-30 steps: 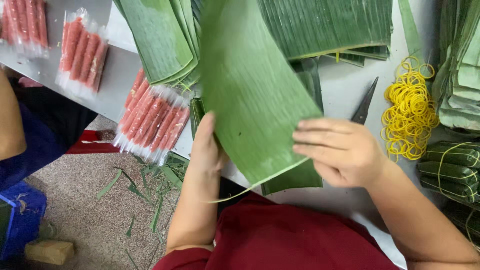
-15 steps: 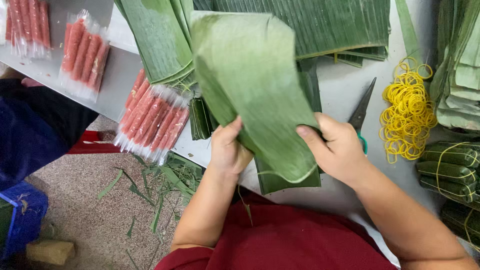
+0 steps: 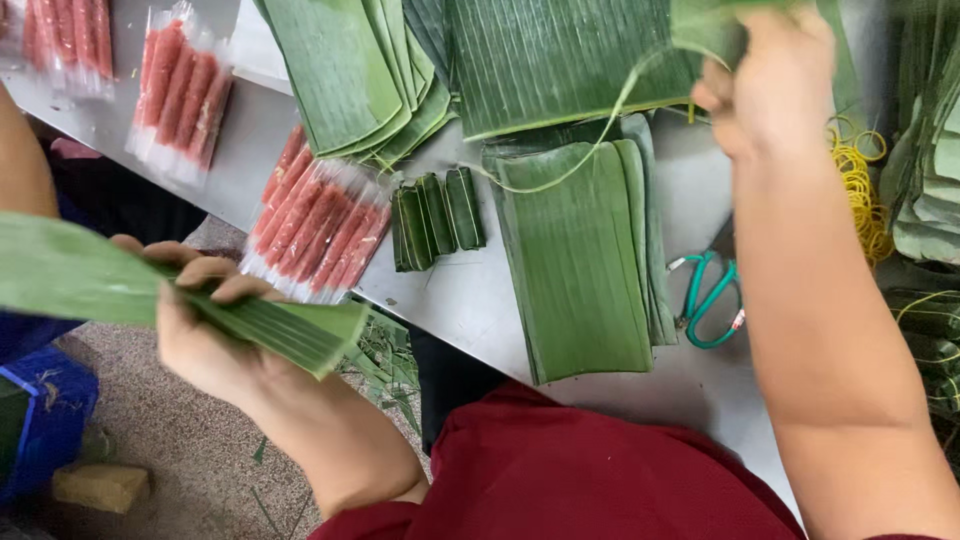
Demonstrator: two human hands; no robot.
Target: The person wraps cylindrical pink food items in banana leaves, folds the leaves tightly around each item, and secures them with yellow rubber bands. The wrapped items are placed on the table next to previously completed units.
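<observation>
My left hand (image 3: 205,320) grips a long green banana-leaf strip (image 3: 120,290), held out over the floor to the left of the table edge. High at the upper right, my right hand (image 3: 775,80) is closed on another piece of green leaf (image 3: 705,25) with a thin leaf fibre (image 3: 610,110) trailing down from it. Below that hand a stack of trimmed leaves (image 3: 580,260) lies flat on the grey table (image 3: 470,300). Three small folded leaf bundles (image 3: 437,218) sit beside the stack.
Clear packs of red sausages (image 3: 320,225) lie near the table's left edge, with more packs (image 3: 180,85) further back. Green-handled scissors (image 3: 710,295) and yellow rubber bands (image 3: 860,185) lie at the right. Big leaves (image 3: 560,60) cover the back. Another person's arm (image 3: 20,170) is at the left.
The one large leaf held in both hands is now apart: my left hand has swung a strip down to the left, my right hand has risen to the upper right with the other piece.
</observation>
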